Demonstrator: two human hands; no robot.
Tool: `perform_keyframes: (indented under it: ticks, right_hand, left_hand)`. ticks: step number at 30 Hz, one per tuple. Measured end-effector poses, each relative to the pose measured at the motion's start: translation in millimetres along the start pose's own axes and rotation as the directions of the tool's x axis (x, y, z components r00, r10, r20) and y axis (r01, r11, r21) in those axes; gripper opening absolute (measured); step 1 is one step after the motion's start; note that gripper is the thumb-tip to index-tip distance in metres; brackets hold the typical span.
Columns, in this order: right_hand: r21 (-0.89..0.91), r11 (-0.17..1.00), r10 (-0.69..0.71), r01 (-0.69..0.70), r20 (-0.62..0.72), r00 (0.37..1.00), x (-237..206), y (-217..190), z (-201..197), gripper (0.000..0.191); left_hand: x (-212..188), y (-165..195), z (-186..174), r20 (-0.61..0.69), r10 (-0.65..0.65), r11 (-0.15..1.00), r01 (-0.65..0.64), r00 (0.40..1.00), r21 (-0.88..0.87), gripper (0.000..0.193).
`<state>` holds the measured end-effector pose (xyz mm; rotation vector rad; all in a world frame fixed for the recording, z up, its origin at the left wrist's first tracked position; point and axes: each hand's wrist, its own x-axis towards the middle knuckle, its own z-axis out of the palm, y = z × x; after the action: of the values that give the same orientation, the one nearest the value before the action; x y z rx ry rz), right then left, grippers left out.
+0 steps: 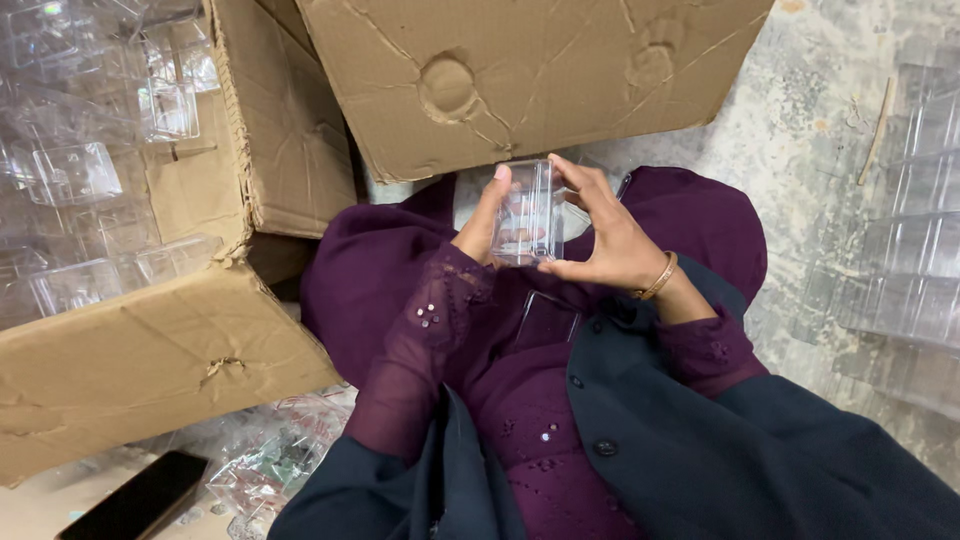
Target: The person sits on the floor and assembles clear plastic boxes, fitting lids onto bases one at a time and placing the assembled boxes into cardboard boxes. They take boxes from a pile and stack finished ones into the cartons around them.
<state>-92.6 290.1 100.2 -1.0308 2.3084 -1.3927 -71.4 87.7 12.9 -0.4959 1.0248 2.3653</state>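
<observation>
At the far left an open cardboard box (170,340) lies tipped on its side, its torn flap edge ragged. It is filled with clear plastic cases (70,170); at least six can be made out, but they overlap and reflect too much for a full count. Below the box, on the floor, a dark phone (135,497) lies flat, and just beside it sits a crumpled clear plastic wrapper (265,470).

Toward the middle, a second cardboard box (530,75) stands behind the hands, its side creased and marked with one round dent. What it holds cannot be seen.

In the centre, over a purple-clad lap, both hands hold one small clear plastic box (527,212). It is rectangular, upright, fully transparent with glossy edges, and looks empty. The left hand (480,225) grips its left side, thumb raised along the edge, wrist in a sheer purple embroidered sleeve. The right hand (610,240) closes on its right side and bottom, fingers curled round the back; a gold bangle (660,277) circles that wrist. A second clear piece (545,320) rests on the lap just under the hands.

At the far right, on the grey concrete floor (800,130), lie rows of more clear plastic cases (915,250), too blurred to count, and one thin stick (878,130).
</observation>
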Motion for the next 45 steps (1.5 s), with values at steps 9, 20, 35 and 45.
perform_keyframes:
  ticks: [9, 20, 35, 45]
  right_hand:
    - [0.000, 1.000, 0.023, -0.023, -0.029, 0.999, -2, 0, 1, 0.113]
    - [-0.040, 0.999, 0.002, -0.001, 0.011, 1.000, -4, 9, -1, 0.113]
    - [-0.038, 0.999, -0.030, 0.028, -0.053, 0.998, -3, -8, -9, 0.112]
    - [-0.004, 1.000, -0.024, 0.024, -0.076, 0.997, -9, -5, -7, 0.112]
  left_hand:
    - [10, -7, -9, -0.112, -0.073, 0.992, 0.083, 0.991, 0.092, 0.090]
    - [-4, 5, -1, 0.037, 0.034, 0.999, -0.035, 0.999, 0.027, 0.099]
    - [5, 1, 6, -0.032, -0.005, 0.993, 0.008, 0.999, 0.118, 0.106]
    - [1, 1, 12, 0.027, 0.000, 0.967, -0.007, 1.000, 0.256, 0.101]
